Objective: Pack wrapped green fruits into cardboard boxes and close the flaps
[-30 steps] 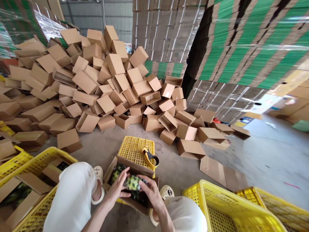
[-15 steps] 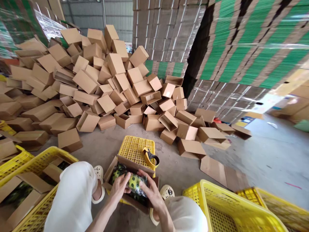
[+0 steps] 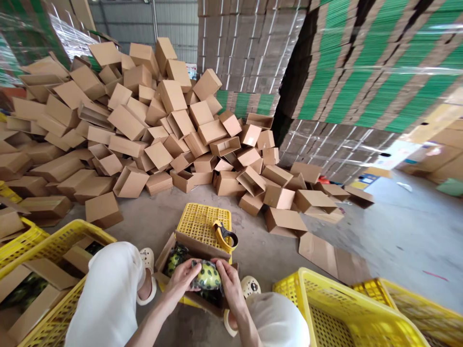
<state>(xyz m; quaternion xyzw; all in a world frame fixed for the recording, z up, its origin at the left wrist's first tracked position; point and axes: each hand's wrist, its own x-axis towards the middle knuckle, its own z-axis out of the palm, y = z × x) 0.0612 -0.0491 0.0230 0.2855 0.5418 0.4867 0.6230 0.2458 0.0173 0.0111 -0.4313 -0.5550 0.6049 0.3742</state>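
Between my two hands is a yellow-green, dark-spotted item in clear plastic wrap (image 3: 207, 276); its exact kind I cannot make out. My left hand (image 3: 183, 277) grips its left end, and my right hand (image 3: 228, 282) pinches its right end. Both are over an open cardboard box (image 3: 164, 253) standing between my feet. Inside the box, at its left, lies a similar wrapped spotted item (image 3: 177, 256). Behind the box is an upturned yellow plastic crate (image 3: 191, 219), with a yellow and black tape dispenser (image 3: 224, 235) resting on its right side.
A big heap of cardboard boxes (image 3: 144, 130) fills the floor ahead. At my right stands a yellow crate (image 3: 325, 294). Left of my leg, another yellow crate (image 3: 83, 229) holds boxes with similar spotted items. Stacked flat cardboard (image 3: 361, 72) rises at the back right.
The wrapped item has turned between my hands and shows more of its spotted side. My fingers have shifted to its ends. The box and tape dispenser stay put.
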